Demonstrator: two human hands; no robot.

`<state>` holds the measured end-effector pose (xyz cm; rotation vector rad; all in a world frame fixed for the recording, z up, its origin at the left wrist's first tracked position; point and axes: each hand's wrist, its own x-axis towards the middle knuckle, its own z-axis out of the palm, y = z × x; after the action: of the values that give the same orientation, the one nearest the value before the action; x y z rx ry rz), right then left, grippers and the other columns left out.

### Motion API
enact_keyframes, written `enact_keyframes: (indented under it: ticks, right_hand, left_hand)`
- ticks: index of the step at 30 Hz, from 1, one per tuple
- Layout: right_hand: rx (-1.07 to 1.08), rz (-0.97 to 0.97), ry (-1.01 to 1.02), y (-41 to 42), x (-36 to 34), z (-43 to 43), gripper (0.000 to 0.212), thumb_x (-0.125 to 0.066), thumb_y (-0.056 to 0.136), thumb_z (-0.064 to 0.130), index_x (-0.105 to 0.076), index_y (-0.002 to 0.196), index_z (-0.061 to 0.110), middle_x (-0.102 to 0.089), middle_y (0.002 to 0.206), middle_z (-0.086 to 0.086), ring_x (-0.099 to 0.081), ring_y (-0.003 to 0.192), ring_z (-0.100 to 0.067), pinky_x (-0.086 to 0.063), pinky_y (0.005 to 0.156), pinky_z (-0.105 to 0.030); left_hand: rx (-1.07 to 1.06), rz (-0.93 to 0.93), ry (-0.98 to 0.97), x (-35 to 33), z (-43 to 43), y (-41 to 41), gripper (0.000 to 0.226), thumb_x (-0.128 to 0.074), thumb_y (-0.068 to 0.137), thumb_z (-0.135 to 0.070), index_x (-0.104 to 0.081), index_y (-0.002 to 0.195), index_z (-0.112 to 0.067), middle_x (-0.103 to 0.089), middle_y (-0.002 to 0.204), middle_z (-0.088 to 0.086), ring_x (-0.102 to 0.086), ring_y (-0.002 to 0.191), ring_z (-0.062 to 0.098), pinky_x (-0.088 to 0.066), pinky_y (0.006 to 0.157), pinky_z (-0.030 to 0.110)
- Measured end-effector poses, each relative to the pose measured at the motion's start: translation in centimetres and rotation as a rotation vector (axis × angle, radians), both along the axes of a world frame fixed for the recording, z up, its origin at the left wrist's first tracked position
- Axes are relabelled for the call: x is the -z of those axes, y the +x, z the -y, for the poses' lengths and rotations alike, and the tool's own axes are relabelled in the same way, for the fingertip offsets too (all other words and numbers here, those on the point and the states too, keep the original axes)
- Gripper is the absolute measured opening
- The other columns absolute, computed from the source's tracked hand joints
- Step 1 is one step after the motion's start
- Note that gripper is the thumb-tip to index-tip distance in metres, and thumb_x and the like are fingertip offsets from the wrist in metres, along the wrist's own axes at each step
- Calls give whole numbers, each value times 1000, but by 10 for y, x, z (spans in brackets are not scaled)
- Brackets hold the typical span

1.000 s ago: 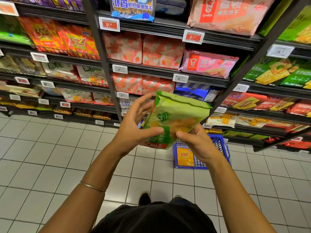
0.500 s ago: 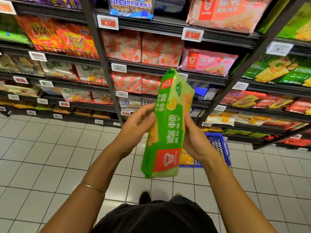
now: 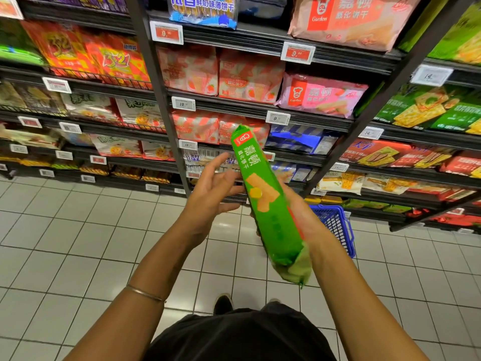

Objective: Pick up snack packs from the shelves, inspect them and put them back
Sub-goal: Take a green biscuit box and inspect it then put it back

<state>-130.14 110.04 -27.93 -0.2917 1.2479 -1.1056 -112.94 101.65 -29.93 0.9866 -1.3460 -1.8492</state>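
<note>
While right hand [image 3: 299, 212] grips green snack pack [image 3: 268, 204], blue basket [image 3: 338, 225] stands behind.

Green snack pack [image 3: 268, 204], tilted lengthwise

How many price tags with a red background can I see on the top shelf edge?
2. One red price tag is beside the dark upright post; the other is further right, under the big pink pack. Others may be hidden.

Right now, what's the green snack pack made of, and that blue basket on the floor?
The green snack pack looks like thin glossy plastic film: it shines, and its sealed end is crinkled. The blue basket looks like hard moulded plastic, with an open grid wall, though much of it is hidden.
</note>
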Motion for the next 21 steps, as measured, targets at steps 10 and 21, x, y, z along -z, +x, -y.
enact_keyframes:
  ticks: [10, 21]
  right_hand:
    - [26, 79, -106, -33, 30, 8, 48, -53, 102, 21, -48, 149, 26, -76, 124, -2, -74, 99, -24, -64, 80, -39]
    - [-126, -137, -20, -42, 35, -2, 62, -29, 108, 62, -67, 132, 19, -77, 106, -24, -78, 83, -37, -60, 53, -30]
  left_hand:
    - [18, -152, 247, 20, 10, 4, 68, -63, 98, -47, -26, 155, -61, -73, 130, -10, -68, 124, 29, -55, 98, 63]
    - [72, 131, 246, 22, 4, 11, 45, -45, 106, -52, -60, 135, -22, -79, 108, 14, -78, 96, 36, -64, 70, 42]
